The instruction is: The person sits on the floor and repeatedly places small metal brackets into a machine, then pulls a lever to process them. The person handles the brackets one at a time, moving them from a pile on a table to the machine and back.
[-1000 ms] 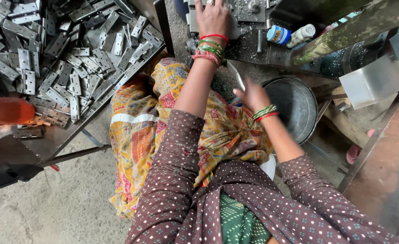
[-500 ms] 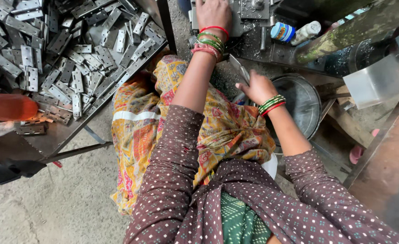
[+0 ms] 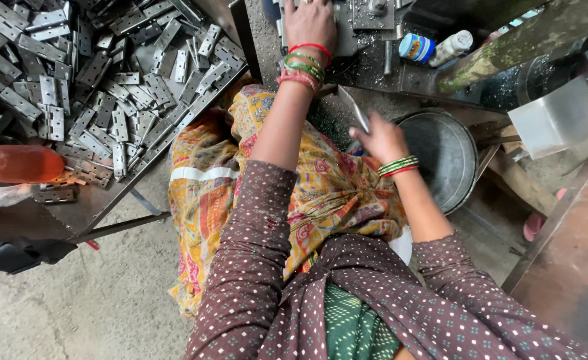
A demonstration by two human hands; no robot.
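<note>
My left hand (image 3: 311,24) rests flat on a grey metal machine plate (image 3: 347,27) at the top of the view, fingers spread over it, bangles on the wrist. My right hand (image 3: 382,139) is lower, beside a round metal pan (image 3: 447,155), and grips a thin flat metal strip (image 3: 354,108) that points up towards the machine. My lap is covered by patterned yellow cloth (image 3: 320,193).
A tray heaped with several grey metal hinges (image 3: 100,73) fills the upper left. An orange bottle (image 3: 14,164) lies at the left edge. A small blue-capped jar (image 3: 416,48) and a white bottle (image 3: 451,47) sit near the machine. Bare concrete floor (image 3: 74,307) lies at lower left.
My right hand has shifted slightly up and right with the metal strip, nearer the pan's rim. My left hand stays on the machine plate.
</note>
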